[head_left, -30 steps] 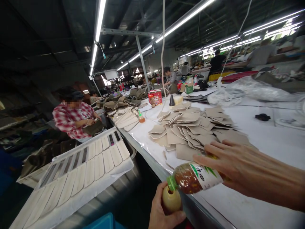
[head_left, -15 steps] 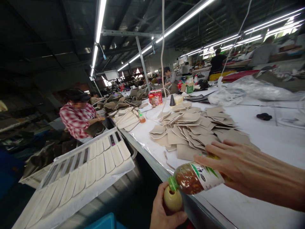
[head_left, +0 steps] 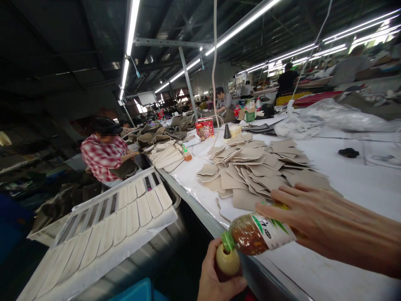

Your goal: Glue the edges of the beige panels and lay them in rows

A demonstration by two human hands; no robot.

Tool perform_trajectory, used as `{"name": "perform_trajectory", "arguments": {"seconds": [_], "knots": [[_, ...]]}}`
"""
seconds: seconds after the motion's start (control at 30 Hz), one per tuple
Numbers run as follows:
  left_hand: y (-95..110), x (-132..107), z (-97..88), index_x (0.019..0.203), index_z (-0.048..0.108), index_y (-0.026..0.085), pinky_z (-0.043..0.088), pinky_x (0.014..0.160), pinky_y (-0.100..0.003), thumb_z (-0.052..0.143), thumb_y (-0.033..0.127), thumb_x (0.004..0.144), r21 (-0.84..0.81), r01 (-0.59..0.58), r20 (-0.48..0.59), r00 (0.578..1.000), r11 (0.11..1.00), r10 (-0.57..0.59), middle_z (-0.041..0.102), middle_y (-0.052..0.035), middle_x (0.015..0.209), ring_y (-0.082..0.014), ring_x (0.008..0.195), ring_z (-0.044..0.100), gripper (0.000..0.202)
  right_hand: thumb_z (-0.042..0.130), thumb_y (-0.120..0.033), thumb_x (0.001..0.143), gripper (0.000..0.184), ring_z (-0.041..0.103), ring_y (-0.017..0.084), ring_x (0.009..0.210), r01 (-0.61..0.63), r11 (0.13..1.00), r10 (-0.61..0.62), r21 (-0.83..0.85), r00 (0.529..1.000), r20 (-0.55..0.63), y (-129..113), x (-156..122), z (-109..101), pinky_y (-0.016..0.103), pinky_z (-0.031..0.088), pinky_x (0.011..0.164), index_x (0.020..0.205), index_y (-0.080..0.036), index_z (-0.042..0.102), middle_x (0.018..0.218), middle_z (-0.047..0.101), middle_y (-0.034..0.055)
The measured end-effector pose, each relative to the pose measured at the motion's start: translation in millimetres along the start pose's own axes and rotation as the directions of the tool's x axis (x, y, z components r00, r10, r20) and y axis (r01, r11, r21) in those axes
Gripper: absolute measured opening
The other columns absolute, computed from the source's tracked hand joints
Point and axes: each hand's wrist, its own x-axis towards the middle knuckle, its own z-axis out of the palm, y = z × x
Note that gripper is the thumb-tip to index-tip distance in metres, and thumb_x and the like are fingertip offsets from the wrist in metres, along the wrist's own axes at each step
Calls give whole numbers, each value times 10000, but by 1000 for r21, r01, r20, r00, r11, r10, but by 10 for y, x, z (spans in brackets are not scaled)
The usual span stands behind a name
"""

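Note:
My right hand [head_left: 308, 217] grips a clear plastic bottle [head_left: 250, 235] with a green neck and a white-and-green label. The bottle is tilted nearly on its side and holds amber-brown liquid. Its mouth meets the opening of a small, round, yellowish container [head_left: 227, 261]. My left hand [head_left: 216, 276] is wrapped around that container, just off the table's edge. Whether liquid is flowing between the two is too small to tell. Beyond the bottle lies a loose heap of beige-grey cut pieces [head_left: 247, 167] on the white table [head_left: 354, 196].
On the left, a rack of pale flat strips [head_left: 106, 238] stands beside a person in a checked shirt [head_left: 103, 156]. A small orange bottle [head_left: 187, 154], a red box [head_left: 205, 128], a black cone [head_left: 227, 132] and plastic bags [head_left: 338, 117] sit farther back. A blue bin [head_left: 134, 290] is below.
Both hands, the bottle and the round container hold almost the same pose. The person in the checked shirt has shifted slightly, with the head bent lower.

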Motion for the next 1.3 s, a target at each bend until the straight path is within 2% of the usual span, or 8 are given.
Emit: {"name": "perform_trajectory", "arguments": {"seconds": [0.13,0.4,0.57,0.7,0.8,0.97,1.1,1.3], "knots": [[-19,5,-17,1205,519,209,484,751,-287,914,278,511,5,-1,5,1000,1000,1,620,-14,862,-189,791,603,802,493,-67,843,486,568,274,802,-25,999,22,29,994,103,10,12,-22,440,438,665,1211,-385,498,970,545,39],[61,-1,62,1167,539,209,494,763,-308,922,329,487,26,9,-15,1000,1000,-8,625,-16,859,-212,809,618,789,487,-51,828,527,569,263,772,-6,1000,7,-21,998,69,28,6,-12,418,420,646,1231,-390,496,955,554,46],[105,-6,81,1179,527,216,493,774,-301,922,295,498,-14,10,-6,1000,1000,-10,645,-23,906,-214,840,631,791,491,-44,832,562,563,254,789,-12,1000,13,-14,997,75,40,-1,-3,422,420,662,1264,-404,481,999,552,44],[87,2,60,1183,530,218,495,770,-300,921,310,503,14,9,3,1000,1000,-9,648,-33,950,-220,854,631,790,479,-24,816,641,571,260,796,-20,1000,21,-13,997,73,39,-1,-8,437,424,667,1311,-431,441,1003,552,37],[42,10,35,1188,534,216,496,763,-300,922,325,497,32,-2,0,1000,999,2,642,-35,943,-223,848,627,800,467,-11,792,641,574,267,778,-20,1000,20,-1,996,87,32,5,-10,445,422,654,1281,-426,464,984,552,40],[1,21,7,1195,537,210,486,762,-288,915,309,512,47,-25,10,1000,999,25,638,-43,966,-213,849,613,787,500,1,748,631,582,284,811,-64,996,56,62,991,122,8,-13,14,476,435,693,1220,-418,504,971,550,36],[59,24,14,1169,549,207,495,771,-308,907,385,525,109,-45,41,998,993,41,633,-51,979,-227,857,607,758,535,-13,701,607,588,280,805,-115,988,97,106,983,158,-2,-48,58,480,437,696,1153,-417,542,942,551,11],[161,20,55,1186,542,212,499,763,-318,902,461,530,162,-47,55,998,986,38,629,-52,964,-225,828,605,789,546,-58,696,589,610,247,802,-116,975,97,188,989,110,-8,-83,116,446,473,708,1166,-413,546,928,575,-5]]}}
